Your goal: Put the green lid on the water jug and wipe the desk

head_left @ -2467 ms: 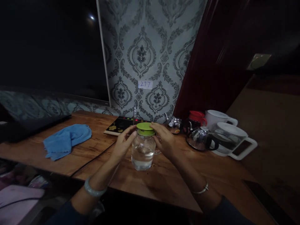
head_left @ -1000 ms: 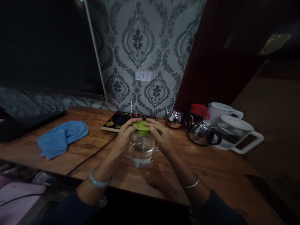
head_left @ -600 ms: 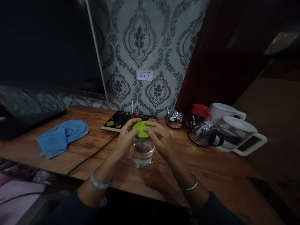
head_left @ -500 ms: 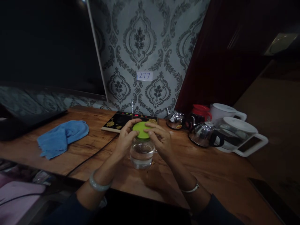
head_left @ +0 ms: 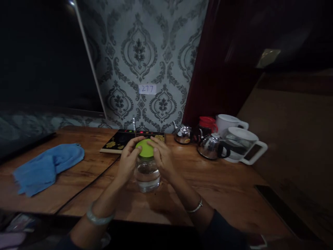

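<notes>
A clear jar partly filled with clear liquid stands upright on the wooden table, near its front edge. Its green lid sits over the mouth. From the left, my left hand curls round the lid's rim, thumb on the near side. My right hand grips the opposite side, with fingers over the lid's top edge. Both hands are closed on the lid. Whether the lid is fully seated on the jar I cannot tell, since the fingers cover much of the rim.
Behind the jar lies a black induction cooktop with a red light; its cord crosses the table. A blue cloth lies left. Metal kettles, a red-lidded pitcher and a white-handled pitcher stand right.
The camera view has turned to the right, so everything sits further left in the picture. Both hands stay on the lid, with the right fingers slightly shifted along its edge.
</notes>
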Tool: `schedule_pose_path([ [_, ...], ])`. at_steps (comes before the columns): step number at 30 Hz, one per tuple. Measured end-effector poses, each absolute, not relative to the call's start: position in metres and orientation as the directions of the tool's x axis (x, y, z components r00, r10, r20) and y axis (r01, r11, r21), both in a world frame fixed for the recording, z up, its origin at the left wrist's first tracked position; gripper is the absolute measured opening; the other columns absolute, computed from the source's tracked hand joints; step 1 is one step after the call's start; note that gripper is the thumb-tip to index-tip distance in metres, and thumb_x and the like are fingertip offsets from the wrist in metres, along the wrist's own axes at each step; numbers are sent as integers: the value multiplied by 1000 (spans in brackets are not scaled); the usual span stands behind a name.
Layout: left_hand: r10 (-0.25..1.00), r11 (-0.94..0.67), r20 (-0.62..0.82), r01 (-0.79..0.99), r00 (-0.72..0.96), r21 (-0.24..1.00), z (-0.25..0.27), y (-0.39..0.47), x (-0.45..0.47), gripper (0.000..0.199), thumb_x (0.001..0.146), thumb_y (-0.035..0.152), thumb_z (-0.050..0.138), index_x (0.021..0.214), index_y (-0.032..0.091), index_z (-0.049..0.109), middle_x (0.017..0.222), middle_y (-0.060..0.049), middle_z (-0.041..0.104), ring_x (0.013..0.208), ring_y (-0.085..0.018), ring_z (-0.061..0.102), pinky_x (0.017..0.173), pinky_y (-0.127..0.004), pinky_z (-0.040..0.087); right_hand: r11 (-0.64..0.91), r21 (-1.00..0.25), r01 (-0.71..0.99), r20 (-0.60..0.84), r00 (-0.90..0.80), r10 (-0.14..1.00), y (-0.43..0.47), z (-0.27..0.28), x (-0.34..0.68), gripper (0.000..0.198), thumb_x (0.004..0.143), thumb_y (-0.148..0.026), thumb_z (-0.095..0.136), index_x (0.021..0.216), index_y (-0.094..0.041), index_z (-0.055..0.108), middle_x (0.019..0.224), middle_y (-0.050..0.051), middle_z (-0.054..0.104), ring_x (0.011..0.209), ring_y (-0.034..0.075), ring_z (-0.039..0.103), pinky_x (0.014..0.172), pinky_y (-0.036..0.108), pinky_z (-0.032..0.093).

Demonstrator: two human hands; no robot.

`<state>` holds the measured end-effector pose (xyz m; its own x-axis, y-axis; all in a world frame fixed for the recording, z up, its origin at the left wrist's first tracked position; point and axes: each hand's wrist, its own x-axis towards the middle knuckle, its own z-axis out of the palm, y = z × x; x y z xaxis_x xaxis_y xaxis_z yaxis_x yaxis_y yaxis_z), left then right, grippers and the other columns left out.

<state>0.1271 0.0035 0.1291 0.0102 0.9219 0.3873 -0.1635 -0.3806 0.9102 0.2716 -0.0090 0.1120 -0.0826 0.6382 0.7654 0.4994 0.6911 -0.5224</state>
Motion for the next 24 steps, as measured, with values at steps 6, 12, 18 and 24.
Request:
schedule_pose_path([
  [6,935,-355,351,-130,-54,926,113,8,123,55,77,53,65,122,22,59,124,-7,63,113,-25,58,100,-38,45,696,-511,505,781,-66,622,-9,105,276,41,100,-36,34,131,-22,57,138,6,54,124,20,51,106,36,40],
  [12,946,-325,325,-22,-2,946,94,0,114,62,83,65,54,129,23,56,138,-6,55,134,-28,43,115,-40,31,639,-664,387,722,112,683,-16,86,284,44,97,-37,39,137,-22,48,131,8,58,117,21,53,103,36,40],
  [18,953,-303,301,98,34,948,83,-13,107,73,74,58,68,137,27,49,147,-3,47,143,-28,31,119,-39,25,539,-831,139,554,303,776,-23,60,291,35,93,-45,45,112,-20,60,111,8,65,103,20,58,91,31,46],
  [24,961,-246,236,55,147,968,74,-21,103,89,65,51,78,141,23,43,143,-11,51,134,-32,45,109,-40,41,441,-894,-76,404,285,869,-24,42,297,30,83,-48,57,83,-18,60,72,-1,59,67,13,54,65,23,45],
])
